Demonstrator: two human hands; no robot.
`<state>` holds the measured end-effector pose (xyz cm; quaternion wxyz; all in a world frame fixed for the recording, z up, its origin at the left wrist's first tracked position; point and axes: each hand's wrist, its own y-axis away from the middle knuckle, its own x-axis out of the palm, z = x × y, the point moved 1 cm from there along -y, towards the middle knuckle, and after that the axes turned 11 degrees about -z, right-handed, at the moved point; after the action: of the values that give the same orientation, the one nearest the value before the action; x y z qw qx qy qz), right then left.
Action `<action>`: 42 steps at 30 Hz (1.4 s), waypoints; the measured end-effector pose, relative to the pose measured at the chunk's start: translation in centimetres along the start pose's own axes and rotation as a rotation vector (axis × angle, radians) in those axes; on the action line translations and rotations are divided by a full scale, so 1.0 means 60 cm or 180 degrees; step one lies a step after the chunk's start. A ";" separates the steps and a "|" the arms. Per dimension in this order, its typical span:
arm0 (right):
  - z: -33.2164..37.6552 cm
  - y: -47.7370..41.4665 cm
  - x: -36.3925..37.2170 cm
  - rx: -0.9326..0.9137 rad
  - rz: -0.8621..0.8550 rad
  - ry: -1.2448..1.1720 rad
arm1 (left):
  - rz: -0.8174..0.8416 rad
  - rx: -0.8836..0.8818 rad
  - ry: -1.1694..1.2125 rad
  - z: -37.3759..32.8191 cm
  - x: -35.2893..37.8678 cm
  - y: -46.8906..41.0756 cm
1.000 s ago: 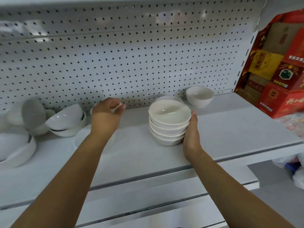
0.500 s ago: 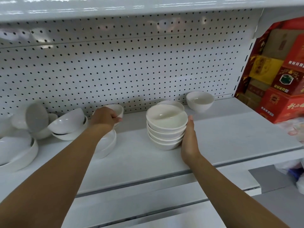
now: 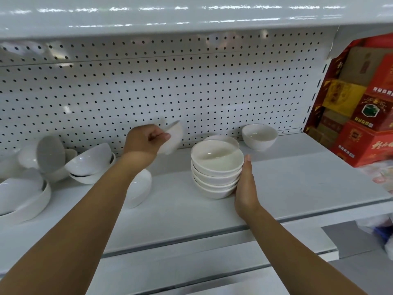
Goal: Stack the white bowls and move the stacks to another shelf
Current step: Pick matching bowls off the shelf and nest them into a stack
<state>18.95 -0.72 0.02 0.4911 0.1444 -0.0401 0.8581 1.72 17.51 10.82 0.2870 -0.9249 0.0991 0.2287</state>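
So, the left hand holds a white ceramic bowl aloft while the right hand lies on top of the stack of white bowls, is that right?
Not quite: the head view shows the right hand against the side of the stack of white bowls, not on top. The left hand does hold the white ceramic bowl.

Left hand (image 3: 146, 139) gripping tilted bowl (image 3: 172, 138); right hand (image 3: 245, 184) against stack (image 3: 217, 169).

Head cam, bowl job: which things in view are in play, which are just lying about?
In play: left hand gripping a raised bowl; right hand flat against the bowl stack; lone bowl at back right; loose bowls at left; shelf.
Lying about: red and yellow boxes at right; pegboard.
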 end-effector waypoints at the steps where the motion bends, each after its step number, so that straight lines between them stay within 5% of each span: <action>1: 0.000 0.000 0.000 0.0016 0.0002 0.0002 | -0.0016 0.0113 0.0132 -0.019 -0.003 0.003; 11: -0.001 -0.002 -0.004 0.0056 0.0089 0.0015 | 0.0288 0.1819 0.0402 -0.109 0.018 0.058; 21: -0.004 -0.004 -0.002 -0.0113 0.0244 -0.0074 | 0.0441 0.2483 0.0250 -0.082 0.058 0.091; 37: -0.001 0.001 -0.005 -0.0112 0.0409 -0.0081 | 0.0371 0.1783 0.0518 -0.057 0.068 0.137; 42: 0.000 0.001 -0.009 0.0072 0.0593 -0.0198 | 0.0708 0.0318 0.0930 -0.058 0.066 0.175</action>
<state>19.15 -1.17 -0.11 0.4059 0.1722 -0.0589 0.8956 3.17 6.70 6.36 0.2881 -0.9162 0.2526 0.1171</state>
